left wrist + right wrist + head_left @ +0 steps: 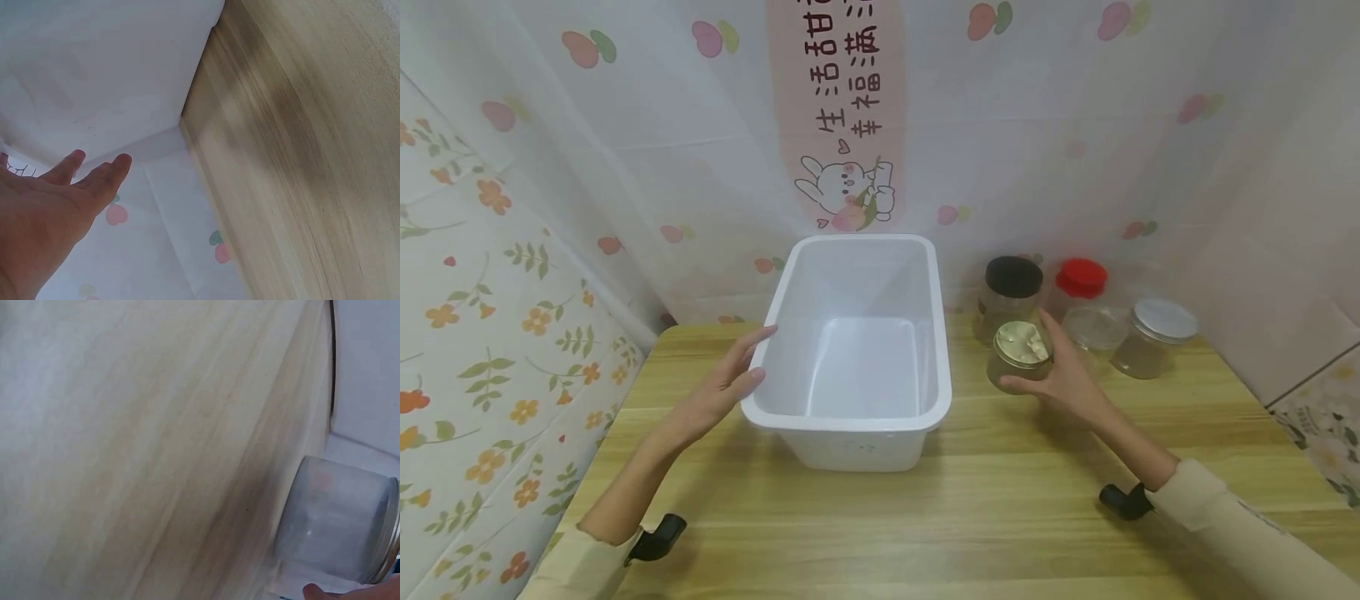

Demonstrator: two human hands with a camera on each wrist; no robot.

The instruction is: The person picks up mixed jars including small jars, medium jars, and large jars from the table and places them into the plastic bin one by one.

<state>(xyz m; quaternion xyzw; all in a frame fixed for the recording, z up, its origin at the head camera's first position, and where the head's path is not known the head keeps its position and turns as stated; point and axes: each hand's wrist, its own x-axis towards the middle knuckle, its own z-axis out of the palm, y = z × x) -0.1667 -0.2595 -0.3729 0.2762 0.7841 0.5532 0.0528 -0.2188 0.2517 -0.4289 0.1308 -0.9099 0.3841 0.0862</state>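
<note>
A white plastic bin (853, 423) stands upright on the table, its opening facing up. At its left rim is my left hand (718, 387), fingers extended and fingertips right at the edge; the left wrist view shows the same hand (53, 215) beside the bin's wall (119, 69). My right hand (1067, 379) grips a clear jar with a gold lid (1022, 344), thumb on the near side and fingers on the far side. In the right wrist view the jar's clear body (334, 519) shows, with only a fingertip (312, 591) visible at the lower edge.
Behind and right of the held jar stand a black-lidded jar (1013, 279), a red-lidded jar (1081, 279), a clear-lidded jar (1096, 329) and a silver-lidded jar (1163, 321). A patterned curtain (700, 183) hangs behind the wooden table (865, 533).
</note>
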